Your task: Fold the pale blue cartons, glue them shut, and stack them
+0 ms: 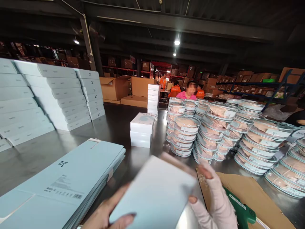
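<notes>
A pale blue and white carton (154,194) is held tilted in front of me, blurred by motion. My left hand (111,210) grips its lower left side, thumb on the near face. At its right edge is my right hand (212,197), in a pale covering that leaves the fingertips bare, thumb and fingers around the edge. On the left lies a stack of flat blue cartons (78,171) with printed text. A green glue gun (240,206) rests on a cardboard sheet (257,194) beside my right hand.
Stacked white boxes (64,95) stand at the left, shorter piles (141,130) in the middle. Several stacks of round clear-lidded containers (186,133) fill the right of the dark table (114,127). Behind are open brown boxes (116,87) and a person in pink (187,94).
</notes>
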### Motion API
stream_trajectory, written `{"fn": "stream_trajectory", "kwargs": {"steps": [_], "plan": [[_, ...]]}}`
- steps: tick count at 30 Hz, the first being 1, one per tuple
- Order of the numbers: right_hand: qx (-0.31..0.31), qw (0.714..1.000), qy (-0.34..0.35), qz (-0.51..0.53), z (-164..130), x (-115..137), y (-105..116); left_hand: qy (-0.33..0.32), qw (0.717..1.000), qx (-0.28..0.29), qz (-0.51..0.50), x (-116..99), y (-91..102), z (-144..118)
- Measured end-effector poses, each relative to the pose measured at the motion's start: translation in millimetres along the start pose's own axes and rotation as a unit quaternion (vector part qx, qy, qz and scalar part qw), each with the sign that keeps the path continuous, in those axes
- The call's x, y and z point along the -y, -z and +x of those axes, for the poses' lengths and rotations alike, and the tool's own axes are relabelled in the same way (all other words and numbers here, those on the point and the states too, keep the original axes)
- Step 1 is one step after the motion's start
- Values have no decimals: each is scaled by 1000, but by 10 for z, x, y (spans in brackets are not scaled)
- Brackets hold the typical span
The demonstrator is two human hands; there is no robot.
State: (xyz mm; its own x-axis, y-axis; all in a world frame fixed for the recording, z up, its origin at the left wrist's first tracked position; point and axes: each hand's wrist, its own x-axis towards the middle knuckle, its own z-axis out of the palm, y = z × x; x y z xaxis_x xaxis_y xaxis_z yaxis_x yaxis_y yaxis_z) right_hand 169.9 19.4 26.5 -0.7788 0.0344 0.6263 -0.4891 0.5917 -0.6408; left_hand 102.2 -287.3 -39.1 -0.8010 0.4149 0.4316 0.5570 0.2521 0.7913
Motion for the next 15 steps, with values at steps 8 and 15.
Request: {"fn": "stream_trajectory", "kwargs": {"steps": [8,15], "plan": [[-6,998,-27,60,168,35,-340,3,969,-118,-217,-318,-366,406],[-95,985,-50,136,160,162,-574,48,962,-197,-180,-508,-353,522]]}}
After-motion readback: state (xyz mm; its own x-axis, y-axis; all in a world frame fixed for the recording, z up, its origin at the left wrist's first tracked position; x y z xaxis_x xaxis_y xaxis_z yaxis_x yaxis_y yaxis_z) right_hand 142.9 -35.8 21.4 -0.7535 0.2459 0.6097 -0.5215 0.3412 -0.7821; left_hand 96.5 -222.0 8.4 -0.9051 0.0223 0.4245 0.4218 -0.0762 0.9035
